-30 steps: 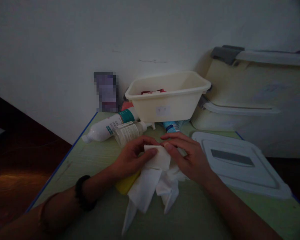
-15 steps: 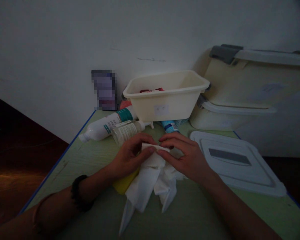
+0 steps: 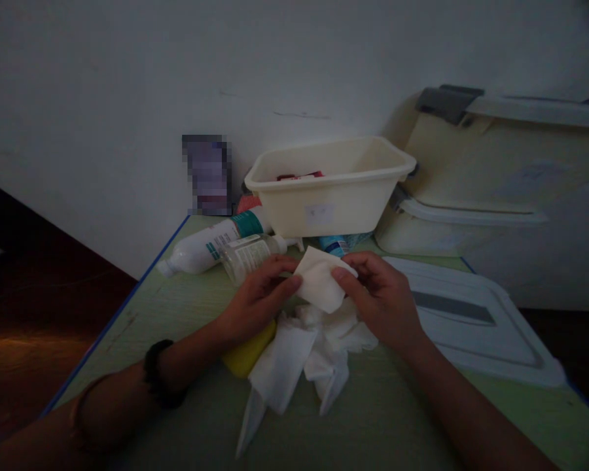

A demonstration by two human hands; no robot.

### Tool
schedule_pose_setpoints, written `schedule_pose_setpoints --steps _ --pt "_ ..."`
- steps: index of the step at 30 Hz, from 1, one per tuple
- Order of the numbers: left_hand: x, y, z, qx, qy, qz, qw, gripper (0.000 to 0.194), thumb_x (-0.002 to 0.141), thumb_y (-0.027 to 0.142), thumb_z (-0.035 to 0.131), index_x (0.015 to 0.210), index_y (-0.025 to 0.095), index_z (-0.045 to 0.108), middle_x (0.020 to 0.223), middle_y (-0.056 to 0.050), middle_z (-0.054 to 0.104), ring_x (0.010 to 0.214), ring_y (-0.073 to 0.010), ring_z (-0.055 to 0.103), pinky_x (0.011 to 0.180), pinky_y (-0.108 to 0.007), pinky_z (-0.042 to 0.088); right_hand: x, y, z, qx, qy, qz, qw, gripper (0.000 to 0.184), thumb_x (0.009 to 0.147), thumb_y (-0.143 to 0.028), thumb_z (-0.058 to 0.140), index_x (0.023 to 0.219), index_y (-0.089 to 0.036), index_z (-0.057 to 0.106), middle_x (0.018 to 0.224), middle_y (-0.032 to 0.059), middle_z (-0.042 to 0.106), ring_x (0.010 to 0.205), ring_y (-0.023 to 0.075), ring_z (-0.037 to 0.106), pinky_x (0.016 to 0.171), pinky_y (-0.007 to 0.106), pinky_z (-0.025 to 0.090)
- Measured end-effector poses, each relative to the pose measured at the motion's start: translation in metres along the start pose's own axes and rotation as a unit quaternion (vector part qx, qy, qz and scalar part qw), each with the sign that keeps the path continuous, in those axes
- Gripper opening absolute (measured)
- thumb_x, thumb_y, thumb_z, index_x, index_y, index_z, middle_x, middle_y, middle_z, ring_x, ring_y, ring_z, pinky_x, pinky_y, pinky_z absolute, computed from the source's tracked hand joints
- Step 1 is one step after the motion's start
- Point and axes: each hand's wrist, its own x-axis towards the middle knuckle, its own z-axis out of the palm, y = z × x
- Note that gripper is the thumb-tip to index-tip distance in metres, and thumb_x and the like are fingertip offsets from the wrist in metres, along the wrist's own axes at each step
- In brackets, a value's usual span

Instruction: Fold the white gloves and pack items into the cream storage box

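Observation:
A folded white tissue is held up between my two hands, its flat face toward me. My left hand pinches its left edge between thumb and fingers. On the right edge, the thumb and fingers of my right hand are closed on it. Below the hands, several crumpled white tissues lie in a loose pile on the green table. A yellow object, partly hidden by my left hand and the pile, sits at the pile's left; its kind does not show.
Behind my left hand lie a white bottle and a clear pump bottle. A cream bin with red items inside stands at the back. Lidded boxes are stacked right, a grey-white lid before them. A blue-labelled item lies under the bin.
The tissue, seen edge-on as a thin strip before, is now turned up and shows its flat face. My right hand has moved slightly right and turned.

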Motion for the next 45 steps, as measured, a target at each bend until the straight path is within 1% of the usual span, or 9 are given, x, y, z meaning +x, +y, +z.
schedule_pose_setpoints --steps 6,9,14,19,25,32,38,42,45 --pt "0.000 0.001 -0.003 0.024 -0.010 0.030 0.999 0.019 0.087 0.030 0.059 0.079 0.015 0.068 0.084 -0.003 0.058 0.080 -0.0143 0.055 0.075 -0.027 0.045 0.001 0.004 0.001 0.051 0.011 0.012 0.999 0.017 0.084 -0.037 0.062 0.083 -0.020 0.060 0.067 -0.0024 0.059 0.053 0.0093 0.051 0.044 0.021 0.040" --pt "-0.002 -0.003 -0.001 -0.027 -0.024 -0.014 0.999 0.015 0.086 0.028 0.062 0.091 0.016 0.068 0.088 -0.004 0.063 0.082 -0.0135 0.058 0.075 -0.026 0.046 0.002 0.004 0.000 0.073 0.003 0.020 0.997 0.014 0.084 -0.035 0.063 0.086 -0.021 0.062 0.070 -0.0022 0.061 0.055 0.0092 0.054 0.047 0.021 0.043" --pt "-0.003 -0.010 0.001 -0.163 -0.029 -0.036 0.986 0.028 0.081 0.022 0.068 0.107 0.019 0.058 0.086 -0.001 0.065 0.079 -0.0117 0.061 0.070 -0.022 0.049 0.003 0.001 0.000 0.153 -0.024 0.012 0.988 0.008 0.083 -0.027 0.065 0.090 -0.023 0.065 0.095 0.0009 0.070 0.074 0.0108 0.063 0.063 0.022 0.053" --pt "-0.003 -0.008 0.000 -0.153 -0.025 -0.046 0.987 0.013 0.080 0.022 0.069 0.089 0.017 0.061 0.083 0.000 0.062 0.074 -0.0096 0.059 0.066 -0.019 0.047 0.004 0.000 0.002 0.164 -0.037 0.027 0.985 0.004 0.082 -0.026 0.065 0.084 -0.023 0.063 0.068 -0.0039 0.065 0.055 0.0087 0.058 0.049 0.019 0.048" --pt "-0.004 -0.008 0.000 -0.160 -0.045 -0.056 0.985 0.013 0.080 0.023 0.068 0.089 0.015 0.062 0.085 -0.001 0.064 0.077 -0.0103 0.060 0.069 -0.020 0.049 0.004 -0.002 0.003 0.163 -0.050 0.042 0.985 0.003 0.081 -0.024 0.065 0.083 -0.022 0.063 0.062 -0.0056 0.064 0.051 0.0075 0.057 0.045 0.017 0.045" --pt "-0.001 -0.007 0.002 -0.211 0.002 -0.061 0.976 0.027 0.081 0.022 0.069 0.096 0.021 0.046 0.074 0.002 0.067 0.067 -0.0094 0.061 0.062 -0.020 0.048 0.002 0.002 0.004 0.246 -0.087 0.100 0.960 0.021 0.078 -0.033 0.069 0.089 -0.023 0.055 0.073 -0.0026 0.070 0.056 0.0102 0.064 0.050 0.020 0.052" --pt "0.000 -0.008 0.000 -0.189 0.031 -0.041 0.981 0.012 0.078 0.024 0.070 0.078 0.017 0.061 0.071 0.003 0.062 0.062 -0.0068 0.054 0.057 -0.017 0.043 -0.001 0.002 0.002 0.289 -0.160 0.098 0.939 0.051 0.077 -0.027 0.070 0.121 -0.030 0.046 0.078 -0.0028 0.069 0.064 0.0137 0.067 0.056 0.026 0.055" --pt "0.000 -0.007 -0.001 -0.218 0.039 -0.078 0.972 0.007 0.075 0.022 0.071 0.071 0.016 0.069 0.076 0.000 0.066 0.068 -0.0087 0.057 0.061 -0.018 0.044 -0.001 0.000 0.001 0.262 -0.173 0.052 0.948 0.030 0.079 -0.019 0.066 0.106 -0.027 0.056 0.082 -0.0029 0.068 0.062 0.0092 0.063 0.055 0.020 0.051" --pt "0.000 -0.005 -0.002 -0.268 0.034 -0.101 0.958 0.004 0.071 0.019 0.070 0.070 0.016 0.071 0.070 0.000 0.064 0.062 -0.0085 0.055 0.055 -0.018 0.043 -0.001 0.000 0.003 0.244 -0.173 0.051 0.953 0.021 0.077 -0.017 0.066 0.093 -0.024 0.054 0.081 -0.0029 0.066 0.058 0.0071 0.058 0.051 0.018 0.048"
